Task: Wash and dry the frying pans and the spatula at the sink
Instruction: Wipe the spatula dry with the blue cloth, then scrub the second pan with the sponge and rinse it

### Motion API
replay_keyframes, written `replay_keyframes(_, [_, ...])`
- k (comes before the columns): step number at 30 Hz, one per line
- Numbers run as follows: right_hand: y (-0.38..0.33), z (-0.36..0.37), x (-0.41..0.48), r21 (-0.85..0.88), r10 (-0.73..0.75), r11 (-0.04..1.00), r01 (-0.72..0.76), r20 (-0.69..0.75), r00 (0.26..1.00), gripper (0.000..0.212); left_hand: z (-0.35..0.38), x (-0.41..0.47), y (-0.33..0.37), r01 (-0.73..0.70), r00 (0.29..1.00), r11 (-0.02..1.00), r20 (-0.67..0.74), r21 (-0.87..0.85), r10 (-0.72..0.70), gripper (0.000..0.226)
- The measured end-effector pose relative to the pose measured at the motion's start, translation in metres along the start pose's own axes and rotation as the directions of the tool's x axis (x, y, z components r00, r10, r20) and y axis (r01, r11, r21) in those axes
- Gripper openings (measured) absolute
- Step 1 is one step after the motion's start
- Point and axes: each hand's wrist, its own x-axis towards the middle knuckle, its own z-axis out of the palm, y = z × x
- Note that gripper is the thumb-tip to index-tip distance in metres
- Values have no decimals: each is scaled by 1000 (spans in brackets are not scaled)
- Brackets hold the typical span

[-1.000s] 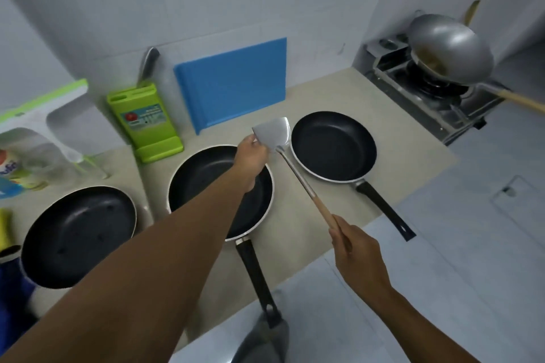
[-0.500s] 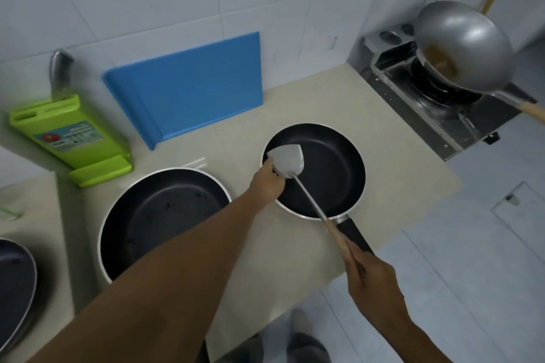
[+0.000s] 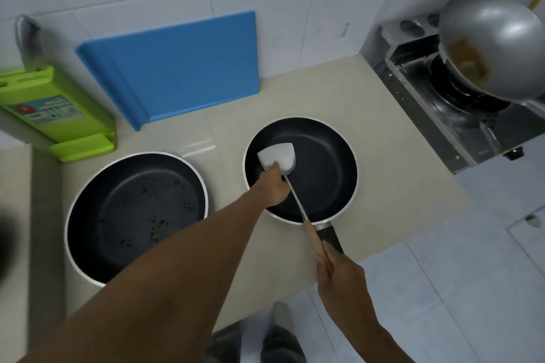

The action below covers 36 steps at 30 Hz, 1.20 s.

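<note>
From left to right: a green holder point(image 3: 59, 115) and a blue cutting board point(image 3: 177, 68) are leaned against the tiled wall at the back of the bench point(image 3: 383, 138). The larger frying pan point(image 3: 132, 209) is set on the bench, its dark base dotted with specks of residue, so it is judged to be unwashed. The left hand point(image 3: 272, 188) is reached across it and is closed on the near edge of the blade of the spatula point(image 3: 278, 156), which is held over the smaller frying pan point(image 3: 324, 174); whether the blade touches the pan cannot be told. The wooden handle is clamped in the right hand point(image 3: 339, 271), just above the pan's black handle. At far right a steel wok point(image 3: 492, 38) is perched on the stove point(image 3: 427, 103). No sink is seen. The step in hand is judged to be the handling of the spatula, either inspected or about to be laid in the smaller pan. For the next move, a steady lowering of the blade and a release by both hands would be called for, after which a pan is to be taken by its handle.
</note>
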Motion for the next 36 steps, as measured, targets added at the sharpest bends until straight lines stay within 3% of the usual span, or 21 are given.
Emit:
replay_keyframes(5, [0,-12,3,-246,-9,969,38,117,993,43,7,-3,0,-8,999,1000,-45,6,8,42])
replay_keyframes(11, [0,-27,12,-288,-64,951,108,159,985,36,6,-28,-3,-38,991,999,-131,-2,37,47])
replay_keyframes(14, [-4,-30,14,-288,-104,949,126,93,990,33,-2,-49,-10,-69,983,997,-171,-19,65,54])
replay_keyframes(18, [-18,-24,18,-278,-331,912,303,-58,942,21,-15,-81,-28,-106,959,993,-268,-51,88,47])
replay_keyframes(24, [-70,0,17,-138,-405,897,420,124,906,33,-43,-134,-80,-24,912,996,-411,-86,-13,41])
replay_keyframes(28, [-106,29,10,-61,-336,930,364,267,903,30,-62,-171,-125,78,858,992,-500,-97,-116,35])
replay_keyframes(31, [-127,56,6,21,-281,957,291,330,901,31,-68,-198,-162,215,810,958,-512,-192,-285,23])
replay_keyframes(32, [-135,63,5,48,-262,964,262,340,903,33,-67,-205,-176,259,798,940,-500,-222,-338,25])
replay_keyframes(36, [-165,93,17,71,-154,988,138,340,928,47,-51,-229,-224,362,810,904,-402,-228,-426,75])
